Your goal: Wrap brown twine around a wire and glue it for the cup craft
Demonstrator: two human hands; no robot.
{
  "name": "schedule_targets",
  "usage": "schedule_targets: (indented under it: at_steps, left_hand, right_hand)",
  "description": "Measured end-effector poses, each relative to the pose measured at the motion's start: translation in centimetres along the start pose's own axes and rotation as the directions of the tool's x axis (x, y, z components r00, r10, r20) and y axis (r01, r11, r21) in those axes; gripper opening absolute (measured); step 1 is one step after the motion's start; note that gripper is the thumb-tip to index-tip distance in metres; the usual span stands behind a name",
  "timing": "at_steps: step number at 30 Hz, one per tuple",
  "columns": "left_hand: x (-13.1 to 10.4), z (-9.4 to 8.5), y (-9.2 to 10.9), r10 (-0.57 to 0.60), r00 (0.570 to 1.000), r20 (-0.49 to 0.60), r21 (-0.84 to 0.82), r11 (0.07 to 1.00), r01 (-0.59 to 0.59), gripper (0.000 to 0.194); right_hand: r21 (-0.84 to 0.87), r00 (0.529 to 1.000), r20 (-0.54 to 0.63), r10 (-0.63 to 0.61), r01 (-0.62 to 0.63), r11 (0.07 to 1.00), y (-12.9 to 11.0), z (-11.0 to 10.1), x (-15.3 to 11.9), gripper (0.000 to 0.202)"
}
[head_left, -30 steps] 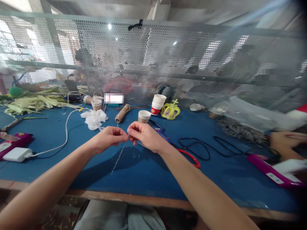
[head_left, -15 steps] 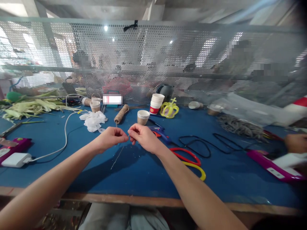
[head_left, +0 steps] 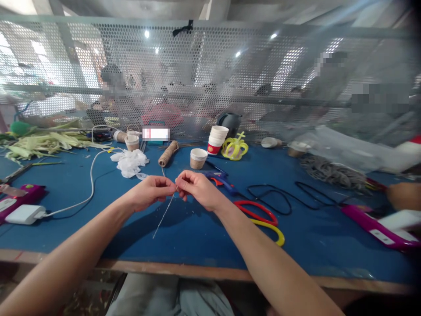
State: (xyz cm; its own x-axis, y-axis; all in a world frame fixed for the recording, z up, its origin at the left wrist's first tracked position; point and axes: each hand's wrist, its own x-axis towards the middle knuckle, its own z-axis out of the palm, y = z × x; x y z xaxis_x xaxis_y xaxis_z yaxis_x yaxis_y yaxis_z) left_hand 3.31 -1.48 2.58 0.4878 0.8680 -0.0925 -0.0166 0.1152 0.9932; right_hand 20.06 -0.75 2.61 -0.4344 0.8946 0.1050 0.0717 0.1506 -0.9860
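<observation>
My left hand (head_left: 153, 191) and my right hand (head_left: 198, 188) meet above the middle of the blue table, each with thumb and fingertips pinched together. Between the fingertips runs a thin piece of twine (head_left: 163, 215), its pale loose end hanging down to the left. Behind my left hand lies a roll of brown twine (head_left: 168, 153), and a strand from it leads toward my fingers. A small paper cup (head_left: 198, 159) with a brown lower part stands just beyond my right hand. Whatever sits right inside the pinch is hidden by my fingers.
Red-and-yellow-handled scissors (head_left: 259, 214) and a blue glue gun (head_left: 223, 182) lie right of my hands. Stacked paper cups (head_left: 217, 139) stand beside a yellow crown-shaped piece (head_left: 234, 149). White crumpled material (head_left: 130, 163), pale husks (head_left: 42, 145) and a power strip (head_left: 378, 228) surround the area.
The view has shifted slightly. Both hands stay pinched together at nearly the same place, and the hanging end of the twine shows more clearly.
</observation>
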Motion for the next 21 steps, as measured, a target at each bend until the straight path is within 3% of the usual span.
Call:
schedule_targets:
  at_steps: [3, 8, 21]
  left_hand:
    - [0.02, -0.42, 0.00, 0.034, 0.999, 0.031, 0.153, 0.987, -0.039, 0.020]
    - [0.04, -0.92, -0.10, 0.158, 0.986, 0.051, 0.448, 0.879, -0.164, 0.020]
    - [-0.19, -0.17, 0.05, 0.107, 0.993, -0.045, 0.380, 0.921, -0.082, 0.026]
  right_hand:
    - [-0.039, 1.000, 0.011, 0.011, -0.010, 0.999, -0.06, -0.09, -0.07, 0.034]
    - [-0.136, 0.998, 0.040, 0.044, -0.038, 0.990, 0.08, -0.21, -0.12, 0.028]
    - [-0.233, 1.000, 0.027, 0.017, -0.010, 0.972, 0.13, 0.13, -0.21, 0.024]
